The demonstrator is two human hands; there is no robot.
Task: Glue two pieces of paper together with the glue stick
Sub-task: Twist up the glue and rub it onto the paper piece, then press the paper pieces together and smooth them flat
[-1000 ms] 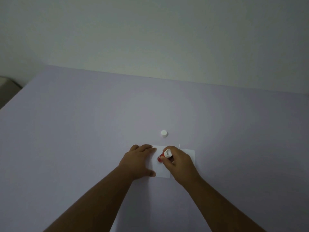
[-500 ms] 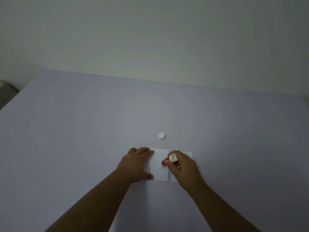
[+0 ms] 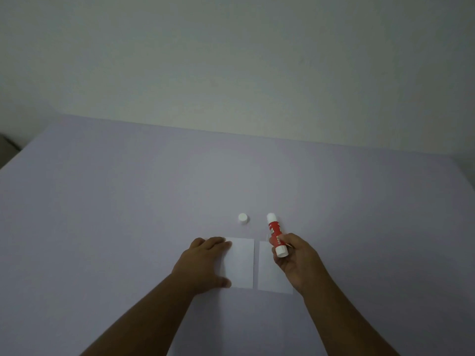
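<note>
Two white paper pieces lie side by side on the table: the left paper (image 3: pixel 241 263) and the right paper (image 3: pixel 268 271), a narrow gap between them. My left hand (image 3: pixel 203 263) lies flat, fingers spread, pressing the left paper's left edge. My right hand (image 3: pixel 298 260) grips the red glue stick (image 3: pixel 275 233) near its white base, above the right paper. The stick's uncapped white tip points away from me. The white cap (image 3: pixel 243 218) stands on the table just beyond the papers.
The lavender table (image 3: pixel 128 201) stretches wide on all sides of the papers. A pale wall (image 3: pixel 231 60) rises behind its far edge. A dark object (image 3: pixel 6 147) shows at the far left edge.
My right hand lifted the glue stick off the left paper, moved it right and turned its tip away from me. The left hand stayed on the paper.
</note>
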